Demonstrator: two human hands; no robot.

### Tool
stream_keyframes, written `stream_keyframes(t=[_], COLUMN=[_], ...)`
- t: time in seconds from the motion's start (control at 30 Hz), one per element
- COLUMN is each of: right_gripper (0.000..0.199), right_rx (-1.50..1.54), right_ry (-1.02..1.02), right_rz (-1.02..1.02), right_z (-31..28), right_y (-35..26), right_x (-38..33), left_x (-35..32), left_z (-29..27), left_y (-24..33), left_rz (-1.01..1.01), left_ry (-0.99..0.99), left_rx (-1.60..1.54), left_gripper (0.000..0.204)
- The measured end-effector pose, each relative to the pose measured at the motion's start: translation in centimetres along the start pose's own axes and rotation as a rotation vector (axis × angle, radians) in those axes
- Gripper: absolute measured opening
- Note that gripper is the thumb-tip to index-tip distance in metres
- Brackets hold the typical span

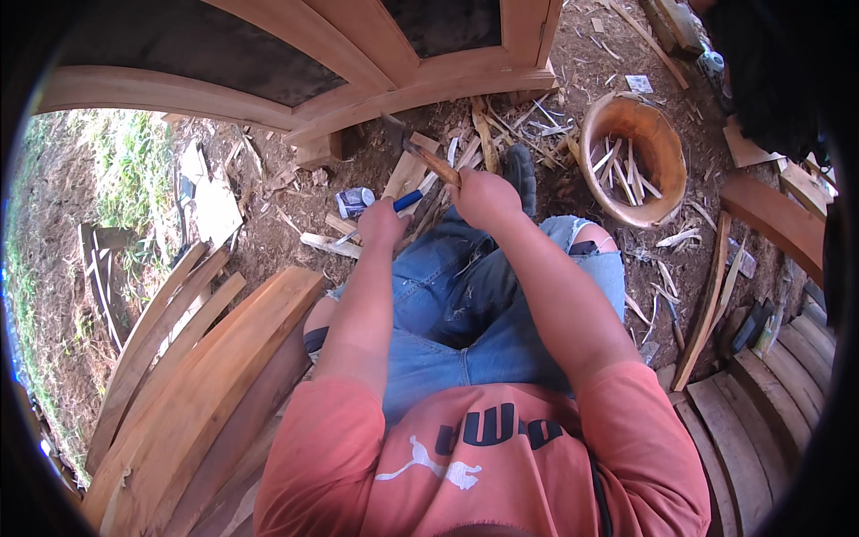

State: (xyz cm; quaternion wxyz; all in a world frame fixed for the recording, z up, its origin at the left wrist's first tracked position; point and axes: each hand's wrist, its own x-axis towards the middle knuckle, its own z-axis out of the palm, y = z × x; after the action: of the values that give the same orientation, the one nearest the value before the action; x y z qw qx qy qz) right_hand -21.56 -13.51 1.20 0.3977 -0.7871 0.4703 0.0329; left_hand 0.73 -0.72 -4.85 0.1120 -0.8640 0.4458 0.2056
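Right hand (483, 195) grips a hammer (420, 152); left hand (383, 222) clasps a blue-handled chisel (386, 213).

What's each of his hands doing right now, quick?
Left hand: closed around a blue-handled tool, a chisel by the look of it.
Right hand: closed around the wooden handle of a hammer.

Blue-handled chisel (407, 201), brown wooden hammer handle (434, 163), pale orange wooden bowl (667, 148), faded blue ripped jeans (465, 295), salmon-pink shirt (483, 465)
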Motion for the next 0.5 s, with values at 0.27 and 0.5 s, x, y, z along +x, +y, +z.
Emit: stream_keyframes(t=[0.27,0.5], right_gripper=[0.043,0.039], right_rx=[-0.019,-0.049], right_ry=[0.056,-0.027], right_rz=[-0.037,-0.011], right_z=[0.6,-1.3], right_y=[0.9,0.1], right_x=[0.3,-1.3], left_x=[0.6,0.9], left_z=[-0.8,-0.2], left_y=[-0.3,-2.9], left_rz=[-0.03,0.036], left_ry=[0.038,0.086], left_rx=[-0.18,-0.428], left_gripper=[0.043,0.039])
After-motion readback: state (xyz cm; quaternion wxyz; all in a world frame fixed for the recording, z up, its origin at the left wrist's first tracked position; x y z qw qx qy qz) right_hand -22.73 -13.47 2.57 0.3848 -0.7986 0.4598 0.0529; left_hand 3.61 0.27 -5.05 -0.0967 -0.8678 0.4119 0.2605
